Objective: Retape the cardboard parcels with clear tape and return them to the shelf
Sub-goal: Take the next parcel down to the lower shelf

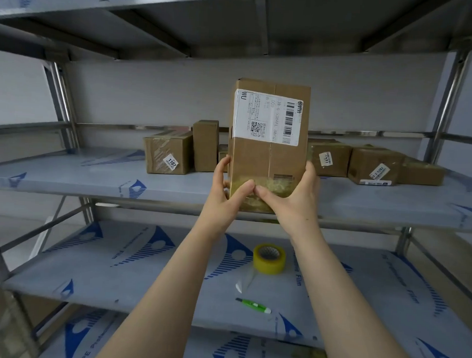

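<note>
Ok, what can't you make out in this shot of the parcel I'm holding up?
Head view:
- Lower corners of the parcel: covered by the left hand and right hand.
- Small print on the shipping label: too small and blurred.
- Most of the small box behind the parcel: hidden by it.
- Blade of the green cutter: too blurred to tell.

Upper shelf (94, 172) carries perhaps six parcels (167, 155); lower shelf (133, 280) holds tape roll (269, 258) and green cutter (253, 305).

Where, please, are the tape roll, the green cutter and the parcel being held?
tape roll (269, 264), head view, outer wall.
green cutter (253, 305), head view, mid-body.
held parcel (257, 160), head view, cardboard below its label.
</note>
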